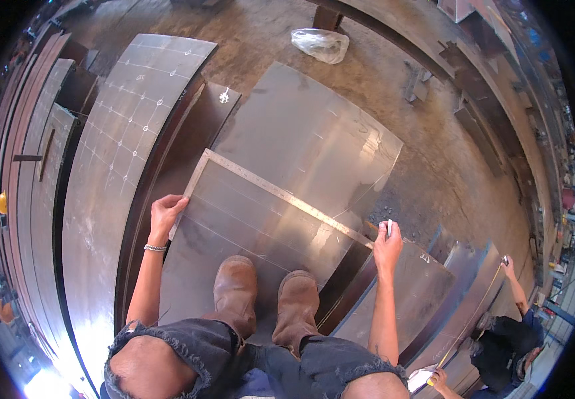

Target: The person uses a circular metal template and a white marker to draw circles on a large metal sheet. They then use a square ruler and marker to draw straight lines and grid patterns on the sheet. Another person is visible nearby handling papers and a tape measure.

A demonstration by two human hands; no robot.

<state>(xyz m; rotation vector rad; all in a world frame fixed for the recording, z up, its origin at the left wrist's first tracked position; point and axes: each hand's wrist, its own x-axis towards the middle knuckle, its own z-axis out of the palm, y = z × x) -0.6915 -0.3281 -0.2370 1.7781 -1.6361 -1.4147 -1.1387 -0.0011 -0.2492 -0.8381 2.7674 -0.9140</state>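
Observation:
A steel framing square [279, 191] lies on a grey steel plate [304, 120]. Its long arm runs across the plate toward the right, and its corner is at the upper left. My left hand [166, 216] pinches the square's short arm near the plate's left edge. Upright between the fingers of my right hand [387, 249] is a short white marking stick [389, 227]. That hand is beside the far end of the long arm, and I cannot tell whether it touches it. Thin pale lines cross the plate, roughly parallel to the long arm.
My brown boots [235, 289] stand on the plate. Left is a beam [124, 126] marked with a chalk grid; more beams [400, 292] lie right. At the lower right a co-worker [507, 349] stretches a yellow tape measure [467, 326]. A clear plastic bag [321, 44] lies beyond.

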